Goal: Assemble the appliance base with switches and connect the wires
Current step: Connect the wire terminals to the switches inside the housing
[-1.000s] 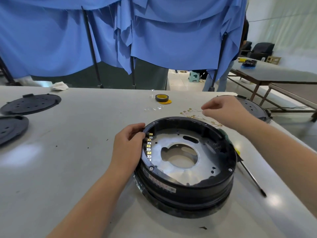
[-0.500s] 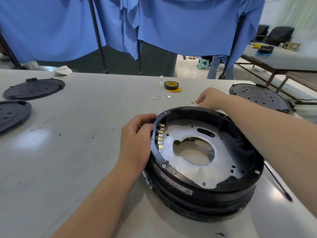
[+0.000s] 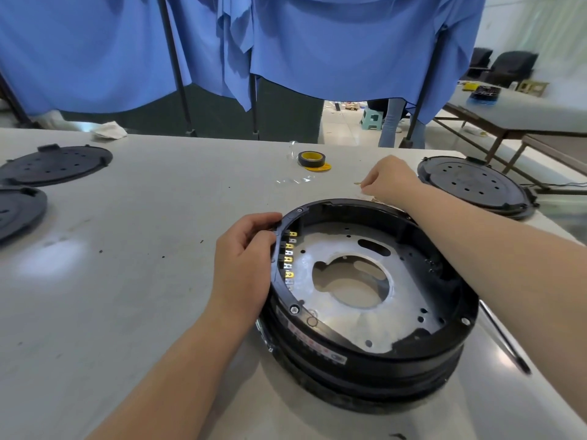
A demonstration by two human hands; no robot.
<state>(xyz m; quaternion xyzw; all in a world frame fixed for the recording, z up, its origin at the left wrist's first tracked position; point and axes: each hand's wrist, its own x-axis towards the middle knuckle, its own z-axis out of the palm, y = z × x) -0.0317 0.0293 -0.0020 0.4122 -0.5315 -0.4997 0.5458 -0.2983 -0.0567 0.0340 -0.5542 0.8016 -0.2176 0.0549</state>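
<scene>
Appliance base point(image 3: 365, 312), black ring on the table point(image 3: 127, 281) (terminal row inside left wall): steadied by left hand point(image 3: 244, 265), fingers curled on its rim. Right hand point(image 3: 389, 181), since a second ago lowered behind the base, pinches a small brass part point(image 3: 357, 183); likely the next connector.

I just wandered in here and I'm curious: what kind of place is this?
Probably a small assembly workshop. A round black appliance base sits on a worktable, matching black cover plates lie ready beside it, and a tape roll rests near the far edge.
</scene>
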